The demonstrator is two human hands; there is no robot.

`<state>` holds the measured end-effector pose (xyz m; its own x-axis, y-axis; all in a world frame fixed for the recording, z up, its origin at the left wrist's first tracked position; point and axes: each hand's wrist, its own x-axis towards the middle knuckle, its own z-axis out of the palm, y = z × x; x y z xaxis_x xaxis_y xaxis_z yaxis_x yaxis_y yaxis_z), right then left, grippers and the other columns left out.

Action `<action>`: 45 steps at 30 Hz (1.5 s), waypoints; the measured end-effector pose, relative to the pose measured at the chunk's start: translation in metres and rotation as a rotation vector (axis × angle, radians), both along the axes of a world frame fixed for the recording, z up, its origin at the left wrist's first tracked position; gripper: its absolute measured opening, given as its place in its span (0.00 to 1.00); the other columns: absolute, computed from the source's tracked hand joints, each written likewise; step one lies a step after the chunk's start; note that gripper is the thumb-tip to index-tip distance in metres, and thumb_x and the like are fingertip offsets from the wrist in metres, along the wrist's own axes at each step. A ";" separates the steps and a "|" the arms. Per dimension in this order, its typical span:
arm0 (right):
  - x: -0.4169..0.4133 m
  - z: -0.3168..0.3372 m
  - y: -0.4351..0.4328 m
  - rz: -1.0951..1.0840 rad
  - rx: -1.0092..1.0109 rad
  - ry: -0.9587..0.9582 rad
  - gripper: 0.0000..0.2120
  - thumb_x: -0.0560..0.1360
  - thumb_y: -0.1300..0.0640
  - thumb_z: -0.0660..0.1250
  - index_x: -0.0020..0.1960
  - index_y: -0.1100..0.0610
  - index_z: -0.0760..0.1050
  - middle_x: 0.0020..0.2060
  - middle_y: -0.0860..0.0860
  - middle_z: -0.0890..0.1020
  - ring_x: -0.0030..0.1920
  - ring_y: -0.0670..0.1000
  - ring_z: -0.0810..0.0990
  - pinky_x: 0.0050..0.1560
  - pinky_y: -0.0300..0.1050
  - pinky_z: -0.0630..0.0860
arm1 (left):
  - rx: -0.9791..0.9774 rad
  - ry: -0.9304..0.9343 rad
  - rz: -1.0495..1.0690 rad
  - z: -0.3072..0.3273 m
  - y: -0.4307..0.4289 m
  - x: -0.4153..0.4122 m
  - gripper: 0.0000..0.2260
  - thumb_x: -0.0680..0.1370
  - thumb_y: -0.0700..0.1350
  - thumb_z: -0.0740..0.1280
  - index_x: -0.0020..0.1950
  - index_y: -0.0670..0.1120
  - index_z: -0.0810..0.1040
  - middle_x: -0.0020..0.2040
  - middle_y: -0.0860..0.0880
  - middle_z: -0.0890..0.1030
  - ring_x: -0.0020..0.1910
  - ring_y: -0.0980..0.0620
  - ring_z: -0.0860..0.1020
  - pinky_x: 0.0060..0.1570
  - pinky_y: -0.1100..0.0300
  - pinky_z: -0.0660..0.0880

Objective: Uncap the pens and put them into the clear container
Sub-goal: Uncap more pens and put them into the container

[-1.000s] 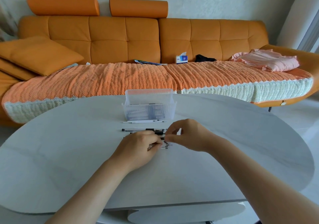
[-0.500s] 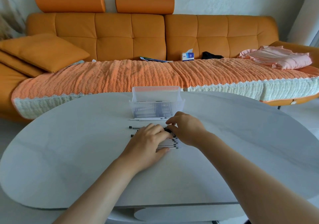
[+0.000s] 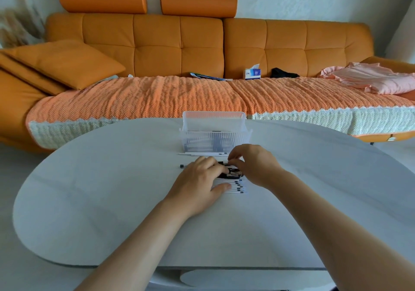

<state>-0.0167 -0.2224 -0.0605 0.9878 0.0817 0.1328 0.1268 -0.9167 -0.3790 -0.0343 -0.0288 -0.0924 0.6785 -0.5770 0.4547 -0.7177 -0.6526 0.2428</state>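
Observation:
A clear ribbed container [image 3: 215,137] stands mid-table with several pens inside. A row of white pens [image 3: 235,187] lies in front of me, with a small heap of black caps [image 3: 233,173] at its far end. One pen [image 3: 183,166] sticks out to the left, and two more pens [image 3: 202,154] lie against the container's front. My left hand [image 3: 197,185] rests on the row, fingers laid over the pens and thumb on the near ones. My right hand [image 3: 253,166] has its fingers curled and pinches a pen's end beside the caps; the pinched spot is mostly hidden.
The white oval table [image 3: 112,201] has bare surface left, right and near me. Behind it runs an orange sofa [image 3: 157,50] with a knitted throw, a cushion, a tissue box [image 3: 252,73] and pink cloth [image 3: 372,79].
My left hand went from pinching a pen to lying over the row. My right hand moved slightly farther, toward the container, fingertips now at the caps.

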 end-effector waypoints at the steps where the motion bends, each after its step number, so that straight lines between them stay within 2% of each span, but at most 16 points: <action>1: -0.001 0.002 -0.002 -0.005 0.033 -0.013 0.05 0.79 0.49 0.65 0.51 0.45 0.79 0.49 0.41 0.82 0.47 0.46 0.78 0.46 0.44 0.76 | -0.026 -0.040 0.012 0.003 0.001 0.002 0.14 0.77 0.52 0.67 0.59 0.48 0.78 0.52 0.53 0.75 0.53 0.51 0.72 0.51 0.55 0.72; 4: -0.006 0.007 -0.007 0.017 0.126 -0.064 0.04 0.79 0.50 0.66 0.48 0.45 0.79 0.47 0.41 0.82 0.39 0.41 0.75 0.40 0.42 0.72 | -0.062 -0.195 0.091 0.011 0.005 0.011 0.12 0.76 0.45 0.69 0.59 0.45 0.77 0.52 0.49 0.76 0.52 0.47 0.74 0.50 0.52 0.73; 8: -0.020 0.014 -0.010 0.074 0.232 -0.121 0.03 0.78 0.53 0.69 0.47 0.48 0.81 0.36 0.38 0.78 0.34 0.39 0.75 0.36 0.34 0.68 | 0.028 -0.294 0.140 0.016 0.011 0.016 0.15 0.76 0.45 0.68 0.62 0.45 0.77 0.55 0.50 0.78 0.54 0.47 0.75 0.50 0.53 0.73; 10: -0.027 0.017 -0.011 0.094 0.260 -0.157 0.02 0.77 0.55 0.70 0.46 0.50 0.81 0.31 0.36 0.75 0.34 0.38 0.75 0.34 0.31 0.68 | 0.043 -0.284 0.134 0.016 0.011 0.016 0.12 0.76 0.45 0.69 0.59 0.46 0.79 0.51 0.50 0.80 0.50 0.48 0.78 0.47 0.53 0.74; 13: -0.031 0.017 -0.012 0.117 0.227 -0.169 0.03 0.78 0.54 0.69 0.47 0.47 0.79 0.38 0.37 0.77 0.36 0.38 0.75 0.36 0.31 0.68 | 0.003 -0.167 0.116 0.017 0.009 0.014 0.05 0.77 0.43 0.68 0.52 0.46 0.81 0.44 0.50 0.82 0.43 0.47 0.80 0.39 0.54 0.75; 16: -0.033 0.015 -0.014 0.143 0.087 -0.146 0.05 0.79 0.50 0.66 0.53 0.44 0.78 0.47 0.38 0.78 0.38 0.37 0.75 0.39 0.33 0.68 | -0.014 -0.109 0.110 0.017 0.005 0.011 0.05 0.79 0.44 0.66 0.52 0.48 0.81 0.44 0.52 0.82 0.42 0.48 0.80 0.36 0.56 0.74; 19: -0.037 0.014 -0.012 0.187 -0.041 -0.122 0.10 0.79 0.47 0.64 0.59 0.44 0.77 0.51 0.39 0.79 0.42 0.40 0.76 0.43 0.38 0.72 | -0.011 -0.109 0.069 0.019 -0.001 0.008 0.05 0.78 0.44 0.68 0.53 0.49 0.81 0.43 0.53 0.81 0.41 0.49 0.79 0.35 0.58 0.71; 23: -0.038 0.015 -0.008 0.228 -0.129 -0.062 0.12 0.82 0.49 0.58 0.58 0.48 0.78 0.49 0.47 0.81 0.49 0.51 0.79 0.48 0.50 0.76 | -0.009 -0.099 0.078 0.022 -0.006 0.004 0.06 0.78 0.46 0.67 0.55 0.50 0.77 0.44 0.54 0.83 0.40 0.50 0.80 0.34 0.59 0.71; 26: -0.038 0.013 -0.007 0.267 -0.183 -0.075 0.13 0.83 0.51 0.56 0.58 0.52 0.77 0.48 0.49 0.79 0.47 0.53 0.78 0.47 0.52 0.75 | -0.013 -0.018 0.081 0.021 -0.006 0.004 0.04 0.80 0.49 0.64 0.53 0.51 0.75 0.45 0.54 0.82 0.42 0.50 0.79 0.38 0.54 0.74; 32: -0.042 0.010 -0.004 0.269 -0.200 -0.066 0.12 0.83 0.52 0.54 0.48 0.56 0.72 0.40 0.51 0.78 0.40 0.56 0.76 0.43 0.55 0.73 | -0.034 0.056 0.069 0.018 -0.006 0.004 0.04 0.80 0.49 0.63 0.53 0.52 0.76 0.46 0.55 0.81 0.43 0.53 0.78 0.40 0.54 0.74; 37: -0.045 0.015 -0.002 0.271 -0.163 -0.060 0.13 0.83 0.53 0.54 0.45 0.59 0.71 0.34 0.52 0.75 0.36 0.57 0.73 0.36 0.51 0.66 | -0.059 0.107 0.051 0.020 -0.004 0.005 0.04 0.80 0.48 0.64 0.51 0.52 0.77 0.44 0.56 0.81 0.42 0.53 0.77 0.41 0.53 0.75; 40: -0.045 0.015 -0.003 0.278 -0.213 -0.051 0.12 0.83 0.53 0.55 0.47 0.57 0.71 0.37 0.50 0.75 0.39 0.56 0.74 0.39 0.51 0.69 | -0.050 0.127 0.057 0.021 -0.004 0.004 0.04 0.80 0.48 0.64 0.51 0.52 0.78 0.43 0.56 0.81 0.42 0.54 0.77 0.41 0.55 0.74; 42: -0.045 0.013 -0.004 0.290 -0.272 -0.057 0.07 0.82 0.55 0.58 0.48 0.56 0.71 0.40 0.49 0.75 0.41 0.55 0.75 0.41 0.50 0.71 | -0.027 0.133 0.061 0.021 -0.007 0.003 0.04 0.80 0.49 0.63 0.51 0.52 0.78 0.43 0.56 0.80 0.42 0.55 0.77 0.41 0.57 0.73; 45: -0.047 0.010 -0.006 0.290 -0.260 -0.053 0.04 0.81 0.59 0.59 0.47 0.55 0.69 0.38 0.48 0.73 0.39 0.55 0.73 0.37 0.47 0.66 | -0.021 0.146 0.057 0.022 -0.010 0.002 0.06 0.81 0.50 0.62 0.51 0.52 0.78 0.43 0.57 0.80 0.42 0.55 0.77 0.41 0.57 0.74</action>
<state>-0.0634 -0.2284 -0.0503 0.9111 0.3939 0.1211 0.4076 -0.9046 -0.1243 -0.0322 -0.0387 -0.0705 0.7694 -0.5274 0.3603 -0.6360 -0.6847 0.3560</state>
